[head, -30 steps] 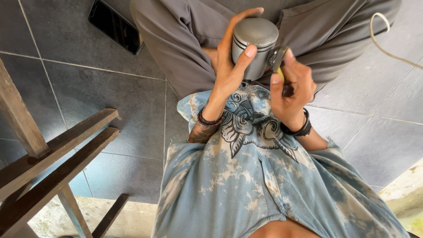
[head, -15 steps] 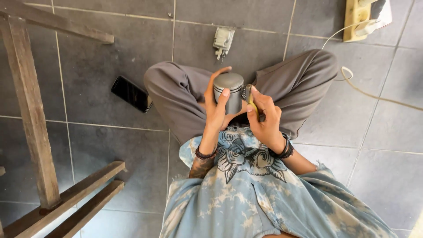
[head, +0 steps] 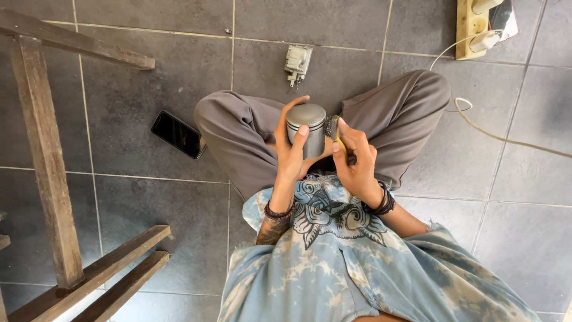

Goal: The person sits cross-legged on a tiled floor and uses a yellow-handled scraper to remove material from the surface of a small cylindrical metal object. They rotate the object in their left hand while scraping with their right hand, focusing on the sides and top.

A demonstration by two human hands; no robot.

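1. The left hand (head: 290,152) is wrapped around a dull grey metal cylinder with a flat closed top (head: 306,129); the thumb lies across its front and the fingers curl behind it.
2. The right hand (head: 356,160) is closed on a small round scrubbing pad with a yellow edge (head: 332,127), pressing it against the right side wall of the cylinder.
3. The cylinder is held above the lap, between the two knees. Its long axis runs away from the body, closed end farthest from the person. It lies directly between the hands; the left hand carries it, and the right hand reaches it only through the pad.
4. The person sits cross-legged in grey trousers (head: 238,134) on a dark grey tiled floor (head: 149,197), wearing a blue tie-dyed shirt (head: 333,268).
5. A black phone (head: 178,134) lies face up on the floor, just beside the left knee.
6. A small grey metal part (head: 297,62) rests on the floor, beyond the legs.
7. A yellow socket strip (head: 468,21) sits at the upper right, with a white cable (head: 506,137) trailing past the right knee.
8. A wooden frame (head: 44,155) stands at the left, well apart from the hands. Nothing stands between the hands and the cylinder.
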